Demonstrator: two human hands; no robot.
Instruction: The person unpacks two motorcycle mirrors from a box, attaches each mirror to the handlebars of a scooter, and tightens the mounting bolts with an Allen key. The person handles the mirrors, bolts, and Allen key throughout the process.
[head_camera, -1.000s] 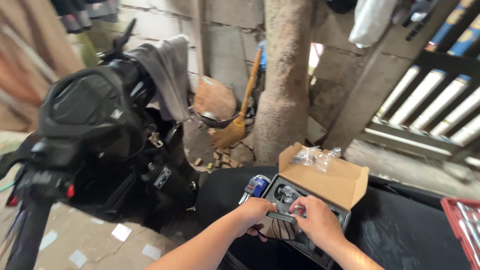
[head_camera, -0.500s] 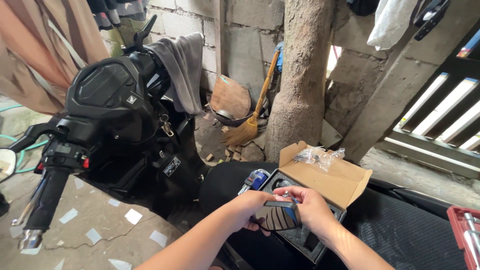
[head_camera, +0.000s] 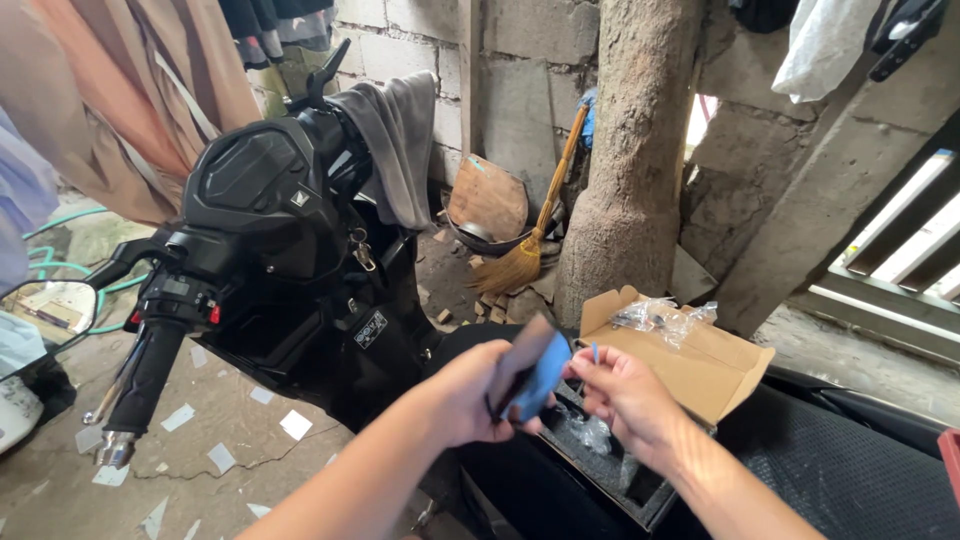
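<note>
Lifted from the box (head_camera: 700, 375), blue card (head_camera: 535, 380) hides fingertips.

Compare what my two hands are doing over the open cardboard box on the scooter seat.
The left hand grips a flat blue and dark piece, lifted and tilted on edge; the right hand only pinches something thin and blue by its fingertips. The left hand is closed around its piece; the right hand's fingers are looser. Both hover over the open cardboard box on the scooter seat.
</note>
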